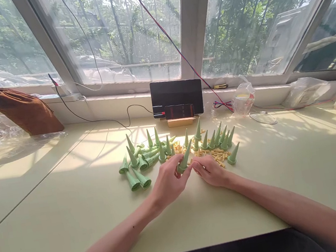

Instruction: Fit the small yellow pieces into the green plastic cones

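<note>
Tilted to the right, a green plastic cone [185,157] with a collar near its wide end is held in my left hand [167,184], fingers wrapped round its base. My right hand [210,172] is closed close beside the cone, its fingertips almost meeting the left fingers; whatever it pinches is too small or hidden to name. Small tan peg-like pieces [220,155] lie loose just beyond both hands. Several like cones stand upright to the right, one nearest cone [233,154] apart. On the left, more cones lie on their sides, hollow ends showing, among them a lying cone [133,182].
Behind the cones, a black tablet [175,89] and a phone [179,111] lean on a small stand [181,122]. A brown drawstring bag [25,110] sits far left with clear plastic. Cables and a plastic bag with a cup [244,98] lie along the window sill.
</note>
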The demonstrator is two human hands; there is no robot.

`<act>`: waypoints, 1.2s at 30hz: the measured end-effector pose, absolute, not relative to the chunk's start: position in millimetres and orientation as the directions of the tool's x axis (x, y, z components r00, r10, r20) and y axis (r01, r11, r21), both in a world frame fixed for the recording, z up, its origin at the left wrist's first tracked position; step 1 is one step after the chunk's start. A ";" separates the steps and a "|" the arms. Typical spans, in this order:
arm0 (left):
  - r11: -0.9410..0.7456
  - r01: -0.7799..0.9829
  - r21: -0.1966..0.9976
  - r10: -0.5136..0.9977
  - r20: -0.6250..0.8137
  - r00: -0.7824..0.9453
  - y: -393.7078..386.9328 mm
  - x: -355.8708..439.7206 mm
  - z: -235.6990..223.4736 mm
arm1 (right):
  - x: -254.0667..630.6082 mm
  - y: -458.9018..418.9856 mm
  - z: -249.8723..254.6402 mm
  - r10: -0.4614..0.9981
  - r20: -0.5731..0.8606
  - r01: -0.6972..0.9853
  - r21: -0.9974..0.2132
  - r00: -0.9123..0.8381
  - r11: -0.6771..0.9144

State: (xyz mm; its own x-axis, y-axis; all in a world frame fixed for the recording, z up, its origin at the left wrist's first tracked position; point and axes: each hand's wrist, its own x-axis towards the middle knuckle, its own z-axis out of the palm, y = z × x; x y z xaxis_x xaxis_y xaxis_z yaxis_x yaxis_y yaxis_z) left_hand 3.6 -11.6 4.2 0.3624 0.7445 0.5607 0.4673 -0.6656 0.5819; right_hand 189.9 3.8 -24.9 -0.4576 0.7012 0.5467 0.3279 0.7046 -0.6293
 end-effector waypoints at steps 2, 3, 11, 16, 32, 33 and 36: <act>-0.672 0.454 0.586 0.740 0.564 0.367 -11.6 3.3 4.7 | 190.4 4.3 -25.5 0.703 0.544 0.337 -0.626 -0.458 0.703; -0.671 0.448 0.591 0.741 0.561 0.369 -11.7 3.2 4.9 | 190.7 4.4 -25.8 0.707 0.539 0.342 -0.628 -0.457 0.699; -0.588 0.438 0.680 0.809 0.481 0.337 -12.6 3.1 8.2 | 191.3 1.8 -23.5 0.731 0.530 0.353 -0.646 -0.429 0.676; -0.563 0.399 0.724 0.824 0.449 0.346 -13.0 2.6 10.4 | 191.4 3.1 -24.1 0.714 0.543 0.338 -0.637 -0.441 0.693; -0.607 0.424 0.672 0.795 0.514 0.322 -11.2 1.6 9.3 | 191.8 3.8 -26.8 0.733 0.543 0.362 -0.640 -0.410 0.677; -0.592 0.424 0.686 0.806 0.502 0.314 -11.1 1.7 9.8 | 191.5 3.4 -25.8 0.738 0.539 0.366 -0.644 -0.405 0.671; -0.529 0.418 0.739 0.848 0.449 0.281 -10.3 2.0 10.1 | 190.6 2.3 -22.7 0.752 0.532 0.374 -0.655 -0.389 0.656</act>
State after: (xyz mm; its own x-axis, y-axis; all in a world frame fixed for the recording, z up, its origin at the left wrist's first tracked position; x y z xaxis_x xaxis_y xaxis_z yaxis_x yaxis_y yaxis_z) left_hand 2.0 -10.3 10.1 0.2808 0.8484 0.4487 0.4178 -0.5289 0.7387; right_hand 190.6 2.3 -22.7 -0.3890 0.7524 0.5316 0.3743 0.6564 -0.6551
